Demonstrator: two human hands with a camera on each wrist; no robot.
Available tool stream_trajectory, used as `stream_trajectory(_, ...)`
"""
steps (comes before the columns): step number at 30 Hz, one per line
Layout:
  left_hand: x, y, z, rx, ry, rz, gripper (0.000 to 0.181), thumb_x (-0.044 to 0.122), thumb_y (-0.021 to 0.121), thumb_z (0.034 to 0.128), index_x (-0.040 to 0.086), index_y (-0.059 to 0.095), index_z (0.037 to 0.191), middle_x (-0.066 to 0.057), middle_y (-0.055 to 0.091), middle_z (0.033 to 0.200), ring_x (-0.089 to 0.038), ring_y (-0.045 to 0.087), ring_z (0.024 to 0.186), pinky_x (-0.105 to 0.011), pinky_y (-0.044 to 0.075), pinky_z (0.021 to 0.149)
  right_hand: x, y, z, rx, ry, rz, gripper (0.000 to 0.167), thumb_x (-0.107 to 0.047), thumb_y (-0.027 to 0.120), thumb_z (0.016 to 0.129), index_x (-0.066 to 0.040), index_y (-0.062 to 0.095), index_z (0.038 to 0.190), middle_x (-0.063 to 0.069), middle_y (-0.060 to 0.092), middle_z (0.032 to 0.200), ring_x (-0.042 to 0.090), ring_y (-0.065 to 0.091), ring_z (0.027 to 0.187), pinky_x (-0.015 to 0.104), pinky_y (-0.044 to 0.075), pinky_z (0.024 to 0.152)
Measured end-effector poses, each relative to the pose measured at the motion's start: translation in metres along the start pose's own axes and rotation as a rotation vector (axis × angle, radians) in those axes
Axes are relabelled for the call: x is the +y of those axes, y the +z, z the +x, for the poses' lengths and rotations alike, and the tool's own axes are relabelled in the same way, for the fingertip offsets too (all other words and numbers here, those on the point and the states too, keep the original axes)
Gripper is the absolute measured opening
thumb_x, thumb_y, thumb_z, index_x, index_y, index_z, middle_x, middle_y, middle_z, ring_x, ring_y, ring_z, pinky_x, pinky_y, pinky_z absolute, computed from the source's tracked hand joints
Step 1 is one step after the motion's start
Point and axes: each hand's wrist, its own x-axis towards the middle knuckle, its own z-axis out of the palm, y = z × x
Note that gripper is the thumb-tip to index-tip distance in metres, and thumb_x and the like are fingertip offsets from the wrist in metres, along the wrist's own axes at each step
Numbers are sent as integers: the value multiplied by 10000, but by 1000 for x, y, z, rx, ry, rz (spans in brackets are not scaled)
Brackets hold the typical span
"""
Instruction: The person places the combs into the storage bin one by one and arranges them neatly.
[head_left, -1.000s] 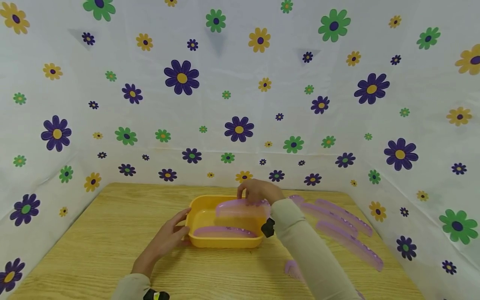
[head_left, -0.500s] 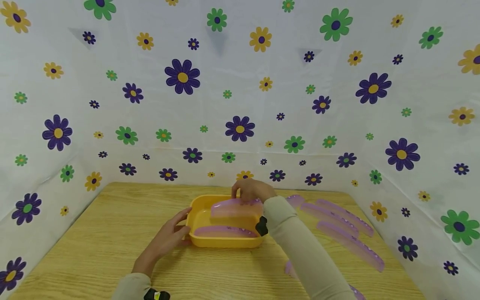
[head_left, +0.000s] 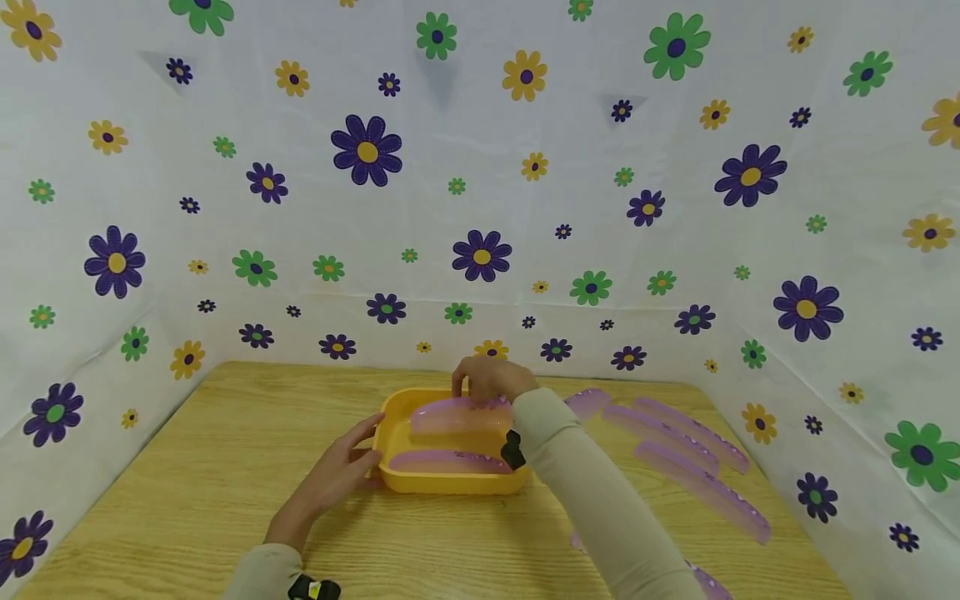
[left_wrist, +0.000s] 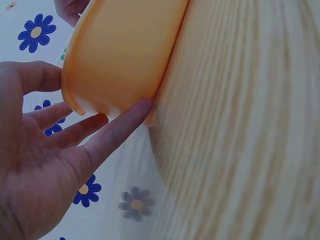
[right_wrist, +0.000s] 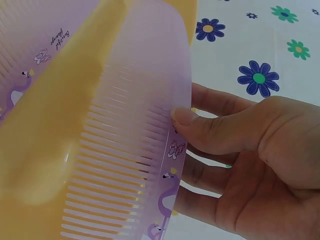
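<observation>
Nearest, in front of the tub and to its right: purple comb parts on both sides of the right sleeve, one comb or two impossible to tell. In front of the tub and to its left, the left sleeve. Rests the left hand against the tub's left end, fingers spread wide, one fingertip at the rim and another low by the base. Inside the tub, lengthwise along its near wall, a resting comb.

Over the farther half of the tub, pinches the held comb by its spine with the right hand, thumb on one face and fingers on the other. Held comb below the right hand, teeth pointing away from the fingers, toward the tub's floor, with a long stretch reaching left of the grip. Contact between teeth and floor impossible to tell.

Right of the tub, on the wooden table: a slanted comb, a middle comb, an outer comb, and, near the tub's far right corner, a half-hidden comb. Beyond the tub, a white flowered cloth.
</observation>
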Motion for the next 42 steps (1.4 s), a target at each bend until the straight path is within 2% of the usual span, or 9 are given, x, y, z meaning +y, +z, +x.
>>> stream_trajectory(8,0,-1,0,-7,7,-3,630,111,514,1050,141,280,1634,-241,344,1632,-460,557,1359,-419,649,879,-6,5,6,-9,23,15,302,3,617,974,-213,723,1155,63,631,1116,249,561,940,485,562,967)
stream_trajectory(19,0,-1,1,-11,10,-11,625,106,509,1052,141,281,1633,-245,337,1635,-473,538,1376,-418,649,877,-2,13,21,6,15,-18,262,-27,647,969,-256,731,1065,43,629,1078,243,581,954,372,552,839)
stream_trajectory(26,0,0,-1,-12,17,-6,623,101,510,1051,135,285,1631,-256,345,1627,-475,545,1366,-417,650,875,0,17,23,2,33,35,252,-29,687,947,-211,729,1116,54,636,1071,254,585,952,420,578,900)
stream_trajectory(30,0,0,-2,-10,17,-7,623,107,514,1051,134,287,1630,-256,345,1627,-467,553,1360,-419,649,878,0,19,23,0,25,42,271,-5,676,943,-182,735,1140,57,636,1060,250,582,951,403,573,889)
stream_trajectory(38,1,-1,-3,-24,27,-8,626,115,514,1052,125,277,1632,-273,329,1631,-479,545,1363,-443,647,881,0,23,29,21,2,-73,322,33,590,957,-217,750,1080,16,643,1086,218,579,986,361,545,910)
stream_trajectory(42,-1,0,0,-11,17,-9,624,113,513,1053,142,283,1633,-249,340,1634,-464,552,1363,-425,648,880,0,26,30,23,-17,-110,343,52,571,955,-208,755,1084,14,638,1076,198,570,949,316,526,838)
